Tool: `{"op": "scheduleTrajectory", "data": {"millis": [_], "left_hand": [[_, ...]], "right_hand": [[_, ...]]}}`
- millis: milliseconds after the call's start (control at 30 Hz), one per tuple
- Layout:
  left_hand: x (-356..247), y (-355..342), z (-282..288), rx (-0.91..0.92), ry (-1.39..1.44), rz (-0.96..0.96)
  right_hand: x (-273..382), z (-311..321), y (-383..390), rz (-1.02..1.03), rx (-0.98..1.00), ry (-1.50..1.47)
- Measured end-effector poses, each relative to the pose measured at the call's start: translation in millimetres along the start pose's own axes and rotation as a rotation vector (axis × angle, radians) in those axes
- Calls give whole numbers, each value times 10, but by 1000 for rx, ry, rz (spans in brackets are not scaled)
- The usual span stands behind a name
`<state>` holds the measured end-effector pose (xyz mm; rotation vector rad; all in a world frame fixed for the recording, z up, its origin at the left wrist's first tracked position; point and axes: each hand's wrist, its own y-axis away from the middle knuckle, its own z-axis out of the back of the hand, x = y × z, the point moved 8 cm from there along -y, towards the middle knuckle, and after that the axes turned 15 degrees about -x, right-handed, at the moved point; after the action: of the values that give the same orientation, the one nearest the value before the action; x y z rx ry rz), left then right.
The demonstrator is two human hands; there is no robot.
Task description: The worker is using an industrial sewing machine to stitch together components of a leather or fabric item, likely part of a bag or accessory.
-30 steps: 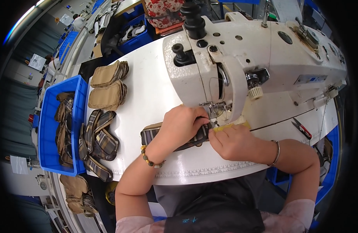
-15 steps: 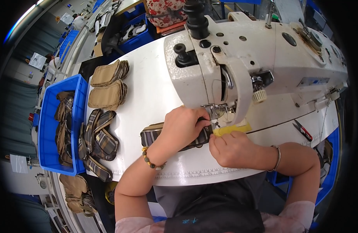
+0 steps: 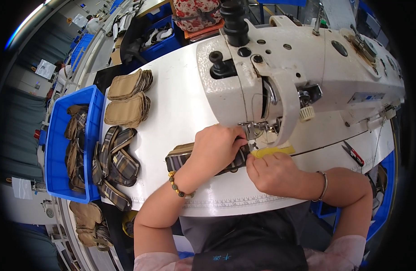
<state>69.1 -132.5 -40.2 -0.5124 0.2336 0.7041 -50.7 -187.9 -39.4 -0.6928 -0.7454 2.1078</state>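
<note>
My left hand (image 3: 213,149) grips a plaid piece with a tan zippered top (image 3: 180,158), thumb and fingers closed at its right end, just below the presser foot (image 3: 257,132) of a white sewing machine (image 3: 228,101). My right hand (image 3: 274,176) has curled fingers with tips pressed at that same end of the piece, beside a yellow attachment (image 3: 280,150) on the machine bed. Whether the needle is in the fabric cannot be told; my fingers partly hide that spot.
Tan stacked pieces (image 3: 125,108) and loose plaid pieces (image 3: 117,162) lie left on the white table (image 3: 176,90), beside a blue bin (image 3: 55,135) holding more. Red-handled snips (image 3: 354,154) lie right. Blue crates (image 3: 158,47) stand behind; a co-worker (image 3: 62,74) is far left.
My right hand dipped away from the presser foot, then came slightly back up. My left hand stays on the piece; the whole view has shifted slightly right.
</note>
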Motion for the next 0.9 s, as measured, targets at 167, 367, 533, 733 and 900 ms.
{"op": "scheduleTrajectory", "data": {"millis": [167,367,533,733,900], "left_hand": [[3,8,10,-3,18,30],[82,3,51,-7,134,125],[51,-20,-16,122,102,126],[61,-88,-5,-22,105,9],[97,-270,33,-130,158,-38]], "right_hand": [[-34,-52,-1,-76,139,-120],[-38,2,-53,-59,122,-160],[-30,10,-50,-61,109,-137],[-91,-88,-20,-70,83,-47],[-245,-196,-4,-96,130,41]]}}
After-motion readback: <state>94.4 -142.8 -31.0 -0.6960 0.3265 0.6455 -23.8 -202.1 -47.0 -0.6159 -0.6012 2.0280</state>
